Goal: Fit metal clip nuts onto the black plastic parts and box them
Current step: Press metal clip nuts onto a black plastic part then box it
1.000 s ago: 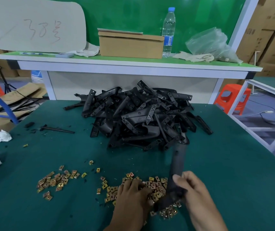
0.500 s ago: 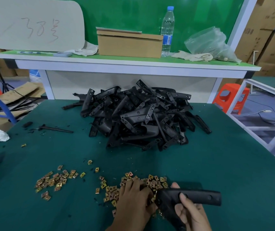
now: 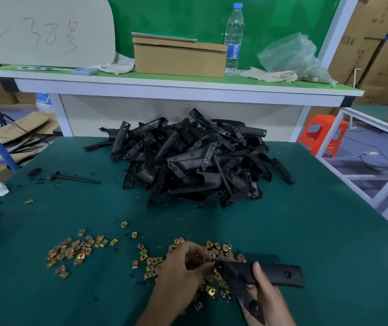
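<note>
Lots left to do
Right hand [image 3: 269,301] grips 1 black part [image 3: 279,275], left hand [image 3: 180,268] pinches a clip nut [image 3: 208,259]; big pile [image 3: 200,161] waits.

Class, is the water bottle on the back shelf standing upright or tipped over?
Upright: the water bottle stands vertical, blue cap on top, beside the cardboard box.
</note>
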Action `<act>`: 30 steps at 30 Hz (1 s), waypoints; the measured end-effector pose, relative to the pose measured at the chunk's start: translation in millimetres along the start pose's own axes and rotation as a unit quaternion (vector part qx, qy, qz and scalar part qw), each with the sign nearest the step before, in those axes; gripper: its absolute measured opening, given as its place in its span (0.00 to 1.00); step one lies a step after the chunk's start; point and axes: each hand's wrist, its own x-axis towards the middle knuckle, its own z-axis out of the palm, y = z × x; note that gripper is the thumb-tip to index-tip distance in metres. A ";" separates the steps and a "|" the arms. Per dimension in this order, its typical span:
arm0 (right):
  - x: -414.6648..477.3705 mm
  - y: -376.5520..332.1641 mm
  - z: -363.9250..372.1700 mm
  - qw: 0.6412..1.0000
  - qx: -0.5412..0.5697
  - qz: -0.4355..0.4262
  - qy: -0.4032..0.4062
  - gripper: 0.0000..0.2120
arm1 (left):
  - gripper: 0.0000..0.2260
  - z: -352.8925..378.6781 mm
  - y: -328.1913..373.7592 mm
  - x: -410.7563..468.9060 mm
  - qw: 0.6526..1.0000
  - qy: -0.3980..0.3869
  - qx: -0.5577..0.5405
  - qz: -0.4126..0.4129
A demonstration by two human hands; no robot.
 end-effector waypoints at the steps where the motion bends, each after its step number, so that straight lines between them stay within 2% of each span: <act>1: 0.2 0.7 0.6 1.000 0.000 -0.001 -0.003 0.28 | 0.07 -2.5 0.2 -0.7 1.000 -0.007 -0.018 -0.005; 4: -0.4 1.3 1.1 1.000 0.006 -0.019 -0.010 0.27 | 0.07 -6.4 0.7 -3.7 0.999 -0.027 -0.034 -0.011; 22: -3.4 -0.1 2.4 0.998 -0.027 -0.024 -0.044 0.17 | 0.13 -9.8 1.2 -5.8 0.996 -0.017 -0.078 -0.047; 30: 1.0 2.3 -2.7 0.999 0.008 -0.034 -0.039 0.24 | 0.08 -10.0 -0.2 -3.5 0.994 -0.015 -0.088 -0.063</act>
